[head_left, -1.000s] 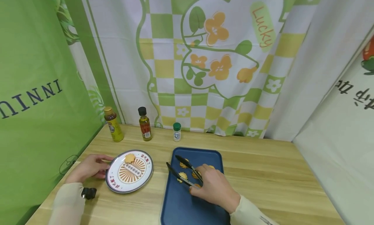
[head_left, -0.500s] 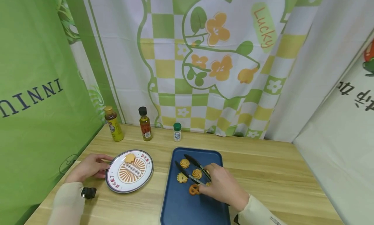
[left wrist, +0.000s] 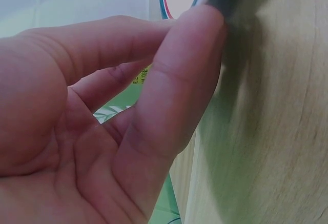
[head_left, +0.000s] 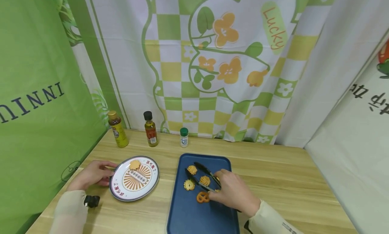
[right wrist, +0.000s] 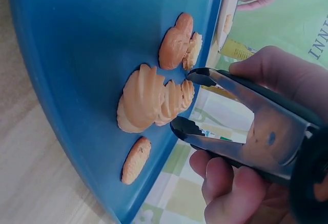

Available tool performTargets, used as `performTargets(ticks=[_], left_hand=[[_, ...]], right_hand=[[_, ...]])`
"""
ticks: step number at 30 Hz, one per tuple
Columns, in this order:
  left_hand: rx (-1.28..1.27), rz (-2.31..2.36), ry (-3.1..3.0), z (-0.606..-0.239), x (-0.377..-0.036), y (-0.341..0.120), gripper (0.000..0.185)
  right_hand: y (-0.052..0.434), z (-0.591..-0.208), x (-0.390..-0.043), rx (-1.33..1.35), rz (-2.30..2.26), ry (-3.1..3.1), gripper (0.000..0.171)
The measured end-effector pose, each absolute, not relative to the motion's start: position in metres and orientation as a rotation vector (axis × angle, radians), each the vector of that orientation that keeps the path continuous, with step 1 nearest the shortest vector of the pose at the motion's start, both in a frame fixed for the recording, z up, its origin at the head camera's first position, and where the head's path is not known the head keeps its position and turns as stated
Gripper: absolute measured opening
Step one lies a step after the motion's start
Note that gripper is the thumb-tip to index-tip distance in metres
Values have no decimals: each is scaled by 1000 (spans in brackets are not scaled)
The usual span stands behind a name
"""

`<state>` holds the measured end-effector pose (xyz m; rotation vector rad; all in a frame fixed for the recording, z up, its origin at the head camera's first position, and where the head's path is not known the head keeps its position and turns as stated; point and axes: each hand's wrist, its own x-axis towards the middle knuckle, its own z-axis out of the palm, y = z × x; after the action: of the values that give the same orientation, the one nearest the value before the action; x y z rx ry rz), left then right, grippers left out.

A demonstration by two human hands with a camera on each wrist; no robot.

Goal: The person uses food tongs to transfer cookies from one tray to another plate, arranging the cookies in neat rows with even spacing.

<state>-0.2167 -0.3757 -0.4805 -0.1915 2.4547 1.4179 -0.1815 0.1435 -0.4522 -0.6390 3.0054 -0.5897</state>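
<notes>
**One cookie plated, four left on the tray**

A single flat cookie [head_left: 135,164] lies at the far edge of the patterned plate [head_left: 152,183], which sits on the wooden tabletop [head_left: 273,180] to the left of the blue tray [head_left: 188,217]. Judging by that, the moving of cookies looks barely begun: on the tray there remain a swirl cookie at the far side [head_left: 191,169], a second swirl cookie [head_left: 205,180] just near of it, a flower-shaped cookie [head_left: 189,184] to the left, and a pretzel-shaped cookie [head_left: 202,197] nearest the person.

The right hand [head_left: 234,193] reaches in from the near right, wrist low over the tray, its grip curled round the black-tipped metal tongs [head_left: 202,176]. The tong arms stand spread, one on either side of the second swirl cookie; the right wrist view shows the tips [right wrist: 192,101] just beside it, not yet pressed on it.

The left hand [head_left: 91,175] rests on the tabletop with its fingertips [left wrist: 197,44] touching the plate's left rim, fingers nearly straight, holding nothing.

Three small bottles stand along the far edge.
</notes>
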Motion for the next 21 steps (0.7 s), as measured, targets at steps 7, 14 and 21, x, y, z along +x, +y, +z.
performTargets(ticks=[7, 14, 21], left_hand=[[-187, 1434, 2450, -482, -217, -376, 50], [-184, 1432, 2450, -483, -217, -376, 49], [-180, 1421, 2451, -482, -217, -377, 49]], right_hand=[[143, -451, -184, -644, -599, 2988, 54], [143, -449, -184, -644, -596, 2978, 54], [143, -450, -184, -642, -566, 3001, 55]])
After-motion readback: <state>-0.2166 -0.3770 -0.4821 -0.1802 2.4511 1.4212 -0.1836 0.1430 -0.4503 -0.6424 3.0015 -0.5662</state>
